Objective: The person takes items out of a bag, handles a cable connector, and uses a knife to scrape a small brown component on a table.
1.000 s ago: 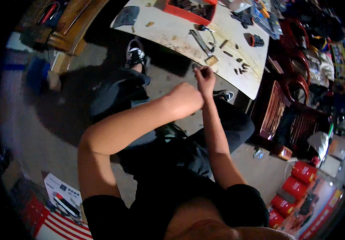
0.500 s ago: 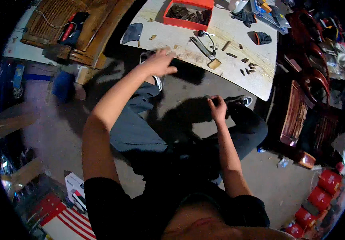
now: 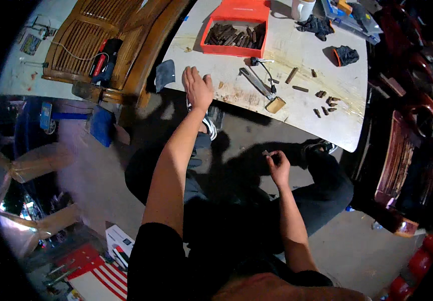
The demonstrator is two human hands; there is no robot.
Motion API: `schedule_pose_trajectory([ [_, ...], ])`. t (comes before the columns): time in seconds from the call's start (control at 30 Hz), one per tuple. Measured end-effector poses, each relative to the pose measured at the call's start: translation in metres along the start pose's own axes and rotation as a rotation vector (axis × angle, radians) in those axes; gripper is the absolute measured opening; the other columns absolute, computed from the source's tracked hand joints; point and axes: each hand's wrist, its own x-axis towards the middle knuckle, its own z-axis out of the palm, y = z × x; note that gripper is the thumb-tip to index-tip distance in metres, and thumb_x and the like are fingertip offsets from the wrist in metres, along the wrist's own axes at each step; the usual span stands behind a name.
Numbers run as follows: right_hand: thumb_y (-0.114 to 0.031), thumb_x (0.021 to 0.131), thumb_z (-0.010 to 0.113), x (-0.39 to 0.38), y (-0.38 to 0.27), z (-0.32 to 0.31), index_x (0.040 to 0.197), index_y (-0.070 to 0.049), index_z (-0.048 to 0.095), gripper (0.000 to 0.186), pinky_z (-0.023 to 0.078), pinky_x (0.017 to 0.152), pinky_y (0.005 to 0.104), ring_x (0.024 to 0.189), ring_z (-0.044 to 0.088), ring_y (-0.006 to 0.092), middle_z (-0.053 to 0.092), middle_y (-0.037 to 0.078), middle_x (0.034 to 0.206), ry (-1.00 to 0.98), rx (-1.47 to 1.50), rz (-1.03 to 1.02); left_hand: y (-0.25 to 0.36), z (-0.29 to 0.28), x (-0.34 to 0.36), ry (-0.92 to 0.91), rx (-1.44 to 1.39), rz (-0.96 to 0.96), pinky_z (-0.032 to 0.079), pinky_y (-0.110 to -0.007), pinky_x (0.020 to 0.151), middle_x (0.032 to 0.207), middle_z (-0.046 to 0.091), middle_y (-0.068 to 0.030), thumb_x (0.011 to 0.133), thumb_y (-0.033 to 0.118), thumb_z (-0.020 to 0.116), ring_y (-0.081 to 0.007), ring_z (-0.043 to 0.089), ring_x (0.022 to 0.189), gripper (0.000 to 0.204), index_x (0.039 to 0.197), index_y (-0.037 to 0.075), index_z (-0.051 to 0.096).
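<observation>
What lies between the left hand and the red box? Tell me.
In the head view, only white tabletop shows between the left hand and the red box; a small tan scrap lies left of that stretch.

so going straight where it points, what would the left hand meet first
Depth is unclear, but the left hand would probably meet the small tan scrap on the white table.

Head view: left one of two fisheyes worn side by side on the head. Faces steeply down, upright, unmirrored. Closest: black sleeve [image 3: 157, 256], lower edge. Mid-range: left hand [image 3: 198, 91], right hand [image 3: 278, 169]. Farther, up top: tabletop [image 3: 334, 129], seen obliquely. Wide field reaches bench [image 3: 82, 52] at left, red chair [image 3: 396, 150] at right; dark rim.
</observation>
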Motion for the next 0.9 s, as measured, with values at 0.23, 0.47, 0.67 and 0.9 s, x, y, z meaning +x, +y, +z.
schedule_pose_trajectory([
  [0.23,-0.008,0.086,0.068,0.0,-0.028,0.003,0.094,-0.001,0.06,0.014,0.048,0.065,0.0317,0.066,0.059,0.0204,0.063,0.013,0.078,-0.023,-0.06,0.081,-0.003,0.031,0.068,-0.001,0.173,0.15,0.025,-0.049,0.113,0.144,0.037,-0.0275,0.087,0.031,0.062,-0.0405,0.031,0.136,0.064,0.135,-0.006,0.042],
  [0.47,-0.005,0.084,0.067,0.016,-0.035,-0.001,0.092,0.0,0.059,0.012,0.049,0.064,0.0324,0.07,0.064,0.0247,0.065,0.014,0.081,0.014,-0.1,0.177,-0.059,0.051,0.084,-0.063,-0.071,0.179,0.044,-0.046,0.095,0.114,0.061,-0.0252,0.087,0.027,0.062,-0.0417,0.056,0.108,0.04,0.112,-0.005,0.06],
  [0.67,-0.009,0.083,0.069,0.019,-0.024,-0.005,0.094,0.0,0.058,0.017,0.049,0.065,0.0331,0.068,0.063,0.0256,0.065,0.015,0.08,0.021,-0.14,0.18,-0.037,0.033,0.05,-0.008,-0.305,0.158,0.047,-0.042,0.088,0.101,0.068,-0.0165,0.086,0.022,0.062,-0.0354,0.061,0.101,0.023,0.1,0.005,0.068],
  [0.9,-0.017,0.079,0.072,0.012,-0.01,-0.004,0.1,-0.001,0.061,0.029,0.05,0.075,0.0412,0.088,0.064,0.0356,0.067,0.018,0.093,0.017,-0.193,0.175,-0.001,-0.001,0.006,0.267,-0.248,0.114,0.034,-0.046,0.095,0.102,0.06,-0.0135,0.081,0.011,0.063,-0.0344,0.048,0.104,0.02,0.1,0.005,0.063],
])
